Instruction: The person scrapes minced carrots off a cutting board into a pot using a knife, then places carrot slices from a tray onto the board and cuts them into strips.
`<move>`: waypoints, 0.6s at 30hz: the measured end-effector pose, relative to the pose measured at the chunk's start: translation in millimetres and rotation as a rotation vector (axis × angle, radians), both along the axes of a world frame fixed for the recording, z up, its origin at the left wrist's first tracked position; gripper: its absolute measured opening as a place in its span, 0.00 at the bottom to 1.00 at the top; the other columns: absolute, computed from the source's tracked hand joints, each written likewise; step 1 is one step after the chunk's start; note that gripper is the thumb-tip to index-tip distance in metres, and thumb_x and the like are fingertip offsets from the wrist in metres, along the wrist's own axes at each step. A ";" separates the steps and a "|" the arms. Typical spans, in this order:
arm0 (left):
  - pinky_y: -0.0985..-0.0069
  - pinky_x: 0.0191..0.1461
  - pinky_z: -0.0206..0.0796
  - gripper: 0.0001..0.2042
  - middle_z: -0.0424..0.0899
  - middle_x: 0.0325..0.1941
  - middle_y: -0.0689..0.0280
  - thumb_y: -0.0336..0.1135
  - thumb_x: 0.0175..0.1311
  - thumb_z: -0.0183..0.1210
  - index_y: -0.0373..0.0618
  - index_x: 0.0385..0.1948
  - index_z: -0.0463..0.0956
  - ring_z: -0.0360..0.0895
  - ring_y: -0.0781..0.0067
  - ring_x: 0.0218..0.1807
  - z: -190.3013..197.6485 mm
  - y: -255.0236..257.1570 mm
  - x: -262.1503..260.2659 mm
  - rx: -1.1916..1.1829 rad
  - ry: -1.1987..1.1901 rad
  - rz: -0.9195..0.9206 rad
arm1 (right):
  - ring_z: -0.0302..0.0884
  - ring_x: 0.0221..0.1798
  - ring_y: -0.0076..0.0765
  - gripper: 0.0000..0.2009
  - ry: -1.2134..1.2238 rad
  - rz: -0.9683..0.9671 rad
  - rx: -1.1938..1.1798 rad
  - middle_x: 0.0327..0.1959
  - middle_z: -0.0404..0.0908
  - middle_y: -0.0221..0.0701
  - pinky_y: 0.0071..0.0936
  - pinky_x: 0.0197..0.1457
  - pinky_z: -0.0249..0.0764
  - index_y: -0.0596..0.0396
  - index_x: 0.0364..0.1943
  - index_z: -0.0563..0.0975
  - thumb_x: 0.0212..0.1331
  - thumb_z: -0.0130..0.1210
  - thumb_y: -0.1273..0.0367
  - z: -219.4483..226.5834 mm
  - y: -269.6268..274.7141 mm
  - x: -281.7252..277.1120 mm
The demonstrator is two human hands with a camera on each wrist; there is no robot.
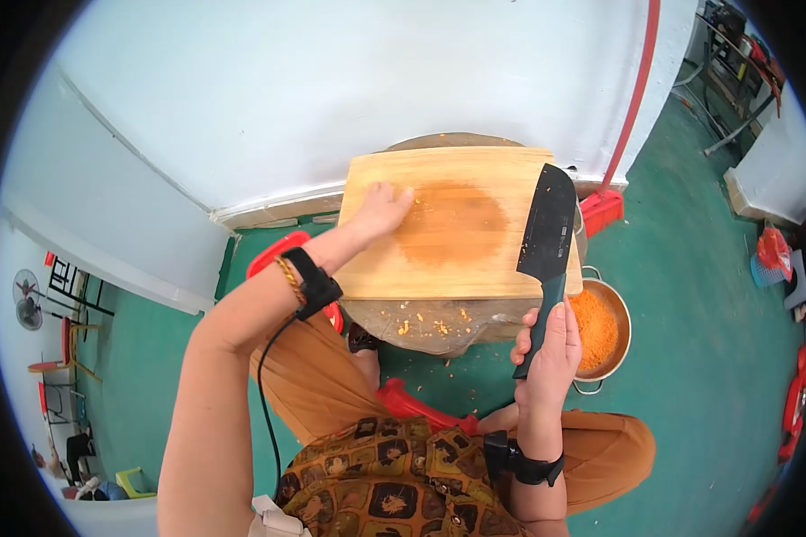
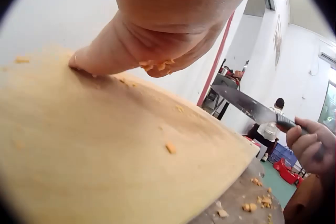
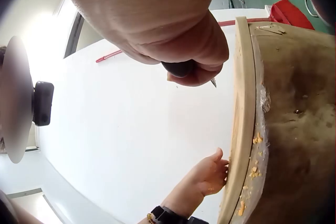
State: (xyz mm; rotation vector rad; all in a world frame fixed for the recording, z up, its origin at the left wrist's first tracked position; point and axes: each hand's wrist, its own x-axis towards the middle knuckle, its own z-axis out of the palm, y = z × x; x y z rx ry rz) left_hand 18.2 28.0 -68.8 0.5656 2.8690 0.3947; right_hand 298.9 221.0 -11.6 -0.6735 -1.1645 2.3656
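Observation:
A wooden cutting board with an orange stain lies on a round stump-like block. My left hand rests on the board's left part, fingers toward the stain; in the left wrist view orange bits cling to the hand. My right hand grips the handle of a black cleaver, its blade pointing away from me over the board's right edge. In the right wrist view the right hand hides most of the knife. Small orange crumbs lie on the board.
A metal pot of orange shreds stands on the green floor, right of the block. Orange crumbs dot the block's near edge. A red broom leans by the wall behind. A red stool is between the legs.

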 end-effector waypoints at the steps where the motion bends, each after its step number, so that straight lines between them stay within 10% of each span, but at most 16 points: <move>1: 0.56 0.73 0.42 0.36 0.50 0.70 0.40 0.56 0.66 0.43 0.27 0.62 0.55 0.45 0.43 0.72 -12.0 -1.2 -5.8 -0.169 0.009 -0.094 | 0.63 0.19 0.15 0.19 0.006 -0.012 -0.005 0.28 0.73 0.28 0.14 0.16 0.62 0.57 0.60 0.65 0.71 0.42 0.63 -0.1 0.0 -1.1; 4: 0.56 0.73 0.41 0.36 0.50 0.70 0.39 0.57 0.67 0.41 0.25 0.60 0.57 0.43 0.42 0.73 4.5 43.2 50.6 0.113 0.111 0.104 | 0.63 0.18 0.15 0.17 0.016 -0.036 -0.019 0.28 0.72 0.28 0.14 0.16 0.61 0.56 0.59 0.66 0.71 0.42 0.63 -0.6 -0.9 -4.9; 9: 0.60 0.75 0.37 0.34 0.49 0.70 0.39 0.54 0.69 0.39 0.25 0.62 0.54 0.43 0.42 0.73 38.9 83.5 97.4 0.515 -0.110 -0.085 | 0.62 0.18 0.16 0.17 0.036 -0.060 -0.031 0.29 0.72 0.28 0.15 0.16 0.61 0.55 0.59 0.65 0.71 0.42 0.63 6.4 -0.8 -11.7; 18: 0.64 0.74 0.40 0.30 0.52 0.69 0.38 0.48 0.71 0.39 0.26 0.62 0.52 0.44 0.43 0.73 57.2 22.9 73.0 0.561 -0.109 -0.036 | 0.62 0.18 0.16 0.19 -0.088 0.007 -0.012 0.29 0.71 0.27 0.14 0.15 0.59 0.55 0.62 0.63 0.71 0.42 0.63 -11.6 -10.4 -1.4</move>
